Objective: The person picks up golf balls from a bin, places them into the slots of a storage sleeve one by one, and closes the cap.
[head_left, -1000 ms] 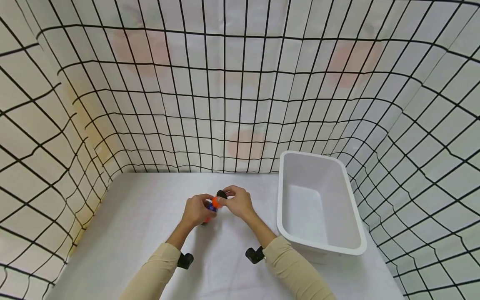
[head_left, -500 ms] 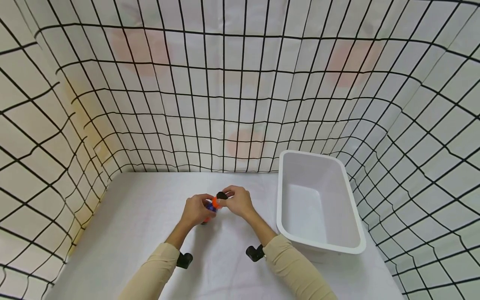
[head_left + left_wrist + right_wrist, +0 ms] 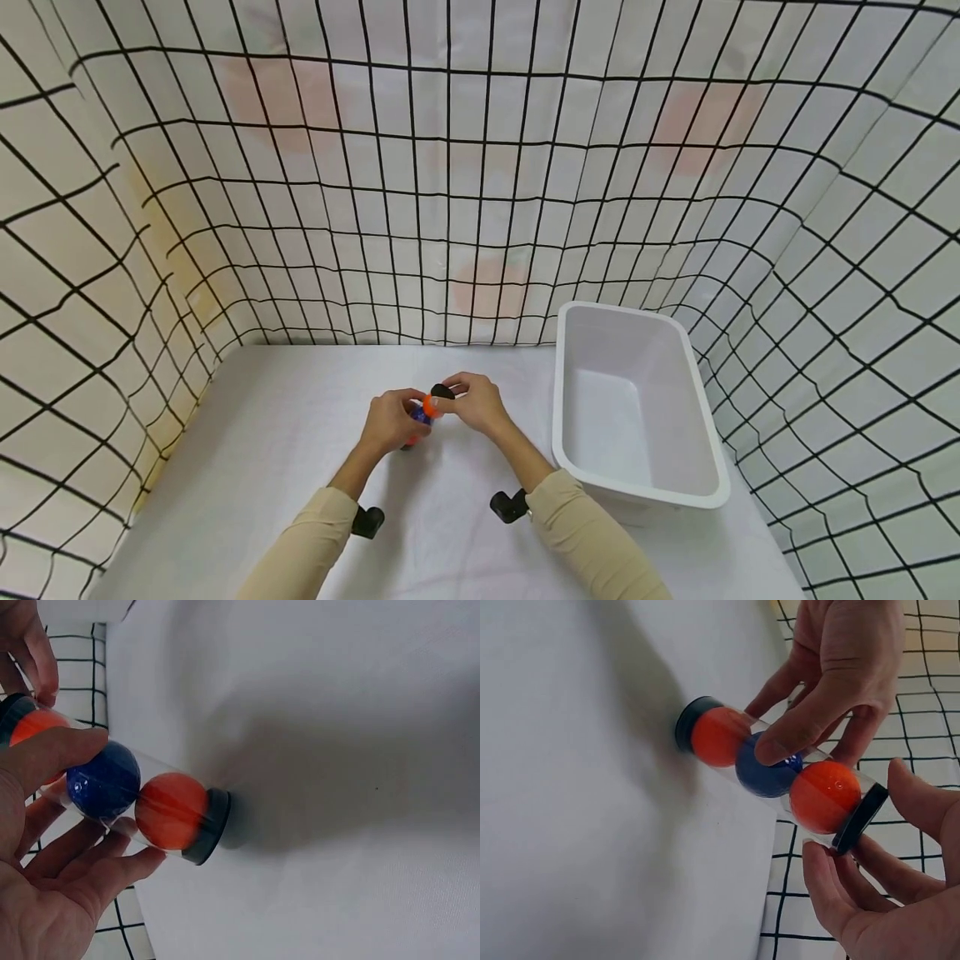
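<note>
A clear tube (image 3: 731, 771) with a black cap on each end holds a row of balls: orange, blue and orange. My left hand (image 3: 388, 421) grips the tube round its middle, thumb across the blue ball (image 3: 103, 780) and fingers underneath. At the upper end, my right hand (image 3: 480, 406) pinches the black cap (image 3: 861, 818) between thumb and fingertips. The tube is tilted, its other black cap (image 3: 208, 827) pointing down toward the white tabletop. In the head view, the hands hide much of the tube.
A white plastic bin (image 3: 564, 400) stands to the right of the hands, with nothing in it. Black wire mesh (image 3: 450, 200) rises along the back and both sides of the white-covered table (image 3: 285, 417). Each wrist carries a small black camera.
</note>
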`<state>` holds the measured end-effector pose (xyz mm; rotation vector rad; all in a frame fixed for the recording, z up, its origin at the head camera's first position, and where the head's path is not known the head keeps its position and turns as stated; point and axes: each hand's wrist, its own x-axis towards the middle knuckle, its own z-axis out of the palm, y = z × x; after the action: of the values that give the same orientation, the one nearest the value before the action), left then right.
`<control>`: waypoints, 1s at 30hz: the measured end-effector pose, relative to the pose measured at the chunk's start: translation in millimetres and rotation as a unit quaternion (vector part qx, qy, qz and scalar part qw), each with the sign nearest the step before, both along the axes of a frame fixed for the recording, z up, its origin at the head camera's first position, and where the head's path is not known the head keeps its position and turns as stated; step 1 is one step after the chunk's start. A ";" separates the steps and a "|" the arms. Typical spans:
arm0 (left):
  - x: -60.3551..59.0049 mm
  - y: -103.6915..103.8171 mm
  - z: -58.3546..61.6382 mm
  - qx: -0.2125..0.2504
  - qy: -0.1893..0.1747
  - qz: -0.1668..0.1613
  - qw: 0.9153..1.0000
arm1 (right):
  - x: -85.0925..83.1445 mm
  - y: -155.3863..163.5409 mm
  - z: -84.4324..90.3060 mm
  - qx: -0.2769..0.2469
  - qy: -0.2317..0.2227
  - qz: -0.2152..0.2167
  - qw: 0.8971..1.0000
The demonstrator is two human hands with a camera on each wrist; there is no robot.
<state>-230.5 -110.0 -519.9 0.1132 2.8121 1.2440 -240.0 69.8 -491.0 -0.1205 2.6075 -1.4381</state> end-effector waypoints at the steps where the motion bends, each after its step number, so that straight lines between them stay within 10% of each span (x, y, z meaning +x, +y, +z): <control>1: 0.4 -0.2 0.3 0.000 -0.001 0.000 1.000 | 0.0 0.0 0.3 -0.002 -0.002 0.001 1.000; 14: -0.2 -0.6 0.3 0.000 -0.003 -0.003 1.000 | -12.2 -3.8 -4.1 -0.155 -0.101 0.001 0.983; 30: -1.3 1.0 1.8 -0.001 -0.005 0.003 1.000 | -15.4 -5.0 -5.0 -0.118 -0.066 -0.023 0.991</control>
<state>-231.8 -109.0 -518.1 0.0971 2.8068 1.2408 -255.4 64.8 -496.0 0.0070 2.3426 -1.7045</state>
